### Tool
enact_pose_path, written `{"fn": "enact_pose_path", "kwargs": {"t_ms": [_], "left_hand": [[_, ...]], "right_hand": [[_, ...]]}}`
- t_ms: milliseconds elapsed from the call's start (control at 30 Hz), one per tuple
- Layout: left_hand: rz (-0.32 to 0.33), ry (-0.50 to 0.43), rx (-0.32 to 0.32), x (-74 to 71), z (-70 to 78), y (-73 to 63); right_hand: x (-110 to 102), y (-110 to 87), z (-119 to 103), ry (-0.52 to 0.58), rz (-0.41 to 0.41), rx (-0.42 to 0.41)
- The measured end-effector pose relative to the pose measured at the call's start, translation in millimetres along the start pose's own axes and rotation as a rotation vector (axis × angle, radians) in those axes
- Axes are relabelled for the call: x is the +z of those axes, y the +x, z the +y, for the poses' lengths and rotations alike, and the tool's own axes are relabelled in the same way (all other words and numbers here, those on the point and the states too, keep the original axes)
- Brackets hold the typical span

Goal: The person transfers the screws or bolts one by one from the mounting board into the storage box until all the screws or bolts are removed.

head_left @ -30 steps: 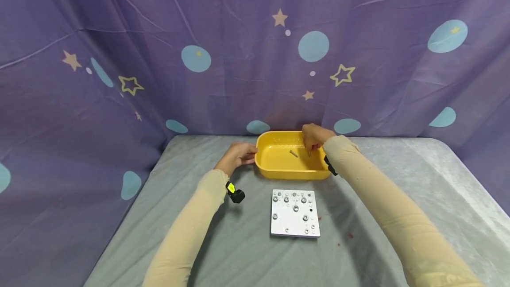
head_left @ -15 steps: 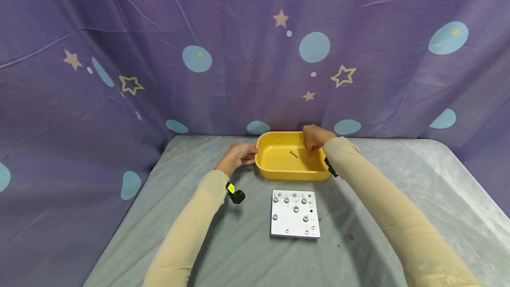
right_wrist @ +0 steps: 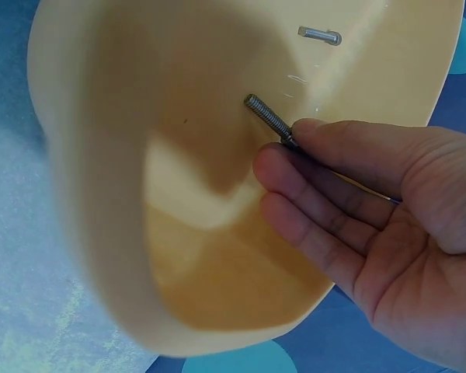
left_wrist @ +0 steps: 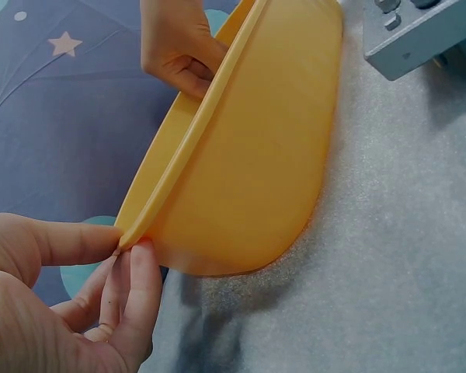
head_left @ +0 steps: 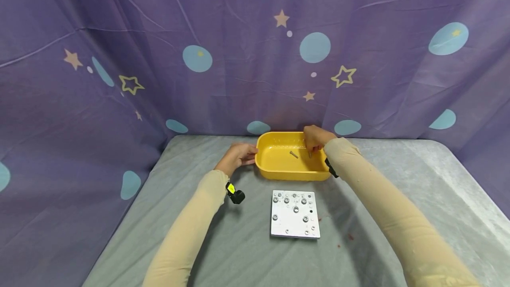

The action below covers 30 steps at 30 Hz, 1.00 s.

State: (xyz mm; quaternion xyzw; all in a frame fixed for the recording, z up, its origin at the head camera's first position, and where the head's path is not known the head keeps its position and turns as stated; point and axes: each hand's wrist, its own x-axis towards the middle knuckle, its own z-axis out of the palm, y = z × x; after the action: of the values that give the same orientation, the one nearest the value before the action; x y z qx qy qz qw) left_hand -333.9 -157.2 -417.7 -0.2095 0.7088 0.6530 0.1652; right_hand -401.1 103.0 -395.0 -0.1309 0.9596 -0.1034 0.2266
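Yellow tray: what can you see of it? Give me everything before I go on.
The yellow tray is a rectangular open tub with rounded corners and a lipped rim, apparently smooth, glossy plastic. It stands upright on the grey cloth, beyond the metal plate. The left hand pinches its left rim. One loose screw lies on its floor; the right hand is inside, pinching a second screw; whether that touches the tray is unclear.

Both arms reach forward and inward, the left arm [head_left: 185, 229] slanting rightward, the right arm [head_left: 384, 203] leftward. The left grip [head_left: 237, 156] pinches, left thumb [left_wrist: 74, 242] opposing the fingertips [left_wrist: 140, 256]. The right grip [head_left: 316, 137] points downward, right thumb [right_wrist: 357, 148] and curved fingers [right_wrist: 318, 221] pinching. The hands are apart.
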Motion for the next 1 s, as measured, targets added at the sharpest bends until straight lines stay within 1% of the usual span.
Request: {"fn": "enact_pose_path", "kwargs": {"t_ms": [267, 400, 500, 733, 1000], "left_hand": [[-0.007, -0.007, 0.008, -0.7, -1.1, 0.0], [-0.013, -0.021, 0.013, -0.5, -1.3, -0.7], [-0.015, -0.024, 0.014, -0.3, -1.2, -1.2], [-0.015, -0.018, 0.012, -0.1, -0.9, -2.7], [-0.014, -0.029, 0.016, 0.1, -1.4, -3.5]], "right_hand": [[2.3, 1.0, 0.5, -0.005, 0.01, -0.001], [4.4, 3.3, 1.0, -0.007, 0.011, 0.02], [5.4, 3.2, 1.6, -0.005, 0.01, 0.018], [6.2, -0.2, 1.5, -0.002, 0.026, -0.014], [7.0, -0.8, 1.4, -0.012, 0.048, -0.03]]}}
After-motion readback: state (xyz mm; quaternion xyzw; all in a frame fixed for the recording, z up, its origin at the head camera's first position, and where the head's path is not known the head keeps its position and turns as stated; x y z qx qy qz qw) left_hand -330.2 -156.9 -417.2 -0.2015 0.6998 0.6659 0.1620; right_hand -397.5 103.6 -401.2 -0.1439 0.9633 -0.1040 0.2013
